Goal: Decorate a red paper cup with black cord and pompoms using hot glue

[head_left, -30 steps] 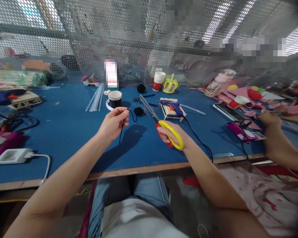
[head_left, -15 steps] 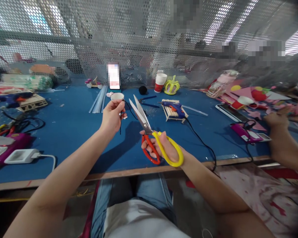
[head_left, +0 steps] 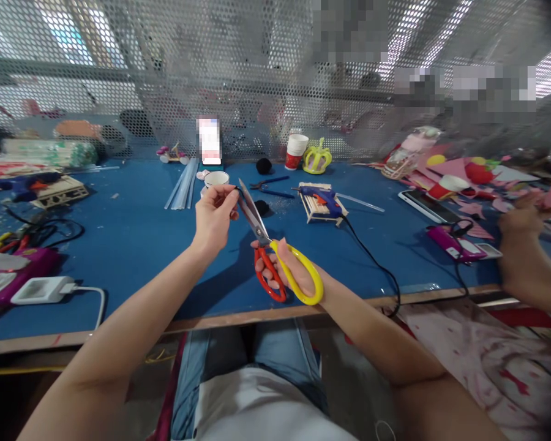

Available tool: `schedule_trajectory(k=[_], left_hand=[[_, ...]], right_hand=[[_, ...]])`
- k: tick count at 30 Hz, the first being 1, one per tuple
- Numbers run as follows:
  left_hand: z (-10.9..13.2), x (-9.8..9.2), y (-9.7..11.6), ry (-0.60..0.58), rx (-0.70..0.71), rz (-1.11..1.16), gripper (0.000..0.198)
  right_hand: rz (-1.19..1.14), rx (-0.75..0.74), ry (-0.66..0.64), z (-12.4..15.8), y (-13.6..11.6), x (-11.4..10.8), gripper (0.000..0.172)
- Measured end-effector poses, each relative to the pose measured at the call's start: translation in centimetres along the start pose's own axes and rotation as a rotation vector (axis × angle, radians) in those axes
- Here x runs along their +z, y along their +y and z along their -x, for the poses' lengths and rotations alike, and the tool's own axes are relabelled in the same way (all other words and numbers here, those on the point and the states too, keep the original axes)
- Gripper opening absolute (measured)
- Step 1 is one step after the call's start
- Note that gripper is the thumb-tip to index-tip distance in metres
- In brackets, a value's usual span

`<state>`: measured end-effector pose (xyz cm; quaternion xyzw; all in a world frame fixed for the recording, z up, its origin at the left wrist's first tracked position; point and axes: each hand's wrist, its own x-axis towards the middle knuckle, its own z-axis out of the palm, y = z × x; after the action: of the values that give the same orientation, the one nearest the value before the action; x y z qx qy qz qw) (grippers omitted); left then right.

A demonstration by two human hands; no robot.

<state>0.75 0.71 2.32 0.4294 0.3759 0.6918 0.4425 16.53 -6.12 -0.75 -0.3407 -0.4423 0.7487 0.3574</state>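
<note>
My left hand [head_left: 217, 215] is closed in a pinch on a thin black cord [head_left: 238, 189], most of it hidden by the fingers. My right hand [head_left: 287, 269] grips scissors [head_left: 259, 228] with one red and one yellow handle loop. Their blades point up and left, nearly together, with the tips beside my left fingertips and the cord. Just behind my left hand stands a white cup [head_left: 217, 177]. A dark fuzzy clump [head_left: 261, 208] lies on the blue table behind the blades.
Beyond are a black ball [head_left: 263, 165], pliers [head_left: 275, 187], paper cups [head_left: 296, 152], a yellow-green crown-shaped piece [head_left: 318, 160] and clear glue sticks [head_left: 182, 184]. A blue glue gun [head_left: 324, 199] rests on a small wooden rack, its cable trailing. At right, another person's hand [head_left: 523, 214] is near pink scraps.
The scissors have moved left and up to my left fingertips, and their blades have come closer together. The black cord end that hung below my left hand no longer shows.
</note>
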Motion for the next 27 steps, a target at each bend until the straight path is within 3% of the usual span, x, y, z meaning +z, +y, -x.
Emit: schedule_trajectory(k=[4, 10, 27], left_hand=[[0.5, 0.2, -0.3, -0.017, 0.012, 0.015, 0.005], [1.2, 0.3, -1.0, -0.05, 0.031, 0.028, 0.007], [1.6, 0.3, -1.2, -0.004, 0.016, 0.05, 0.007]], right_hand=[[0.008, -0.037, 0.072, -0.2, -0.2, 0.8, 0.072], [-0.004, -0.064, 0.06, -0.6, 0.1, 0.9, 0.06], [0.072, -0.084, 0.105, -0.9, 0.0, 1.3, 0.057]])
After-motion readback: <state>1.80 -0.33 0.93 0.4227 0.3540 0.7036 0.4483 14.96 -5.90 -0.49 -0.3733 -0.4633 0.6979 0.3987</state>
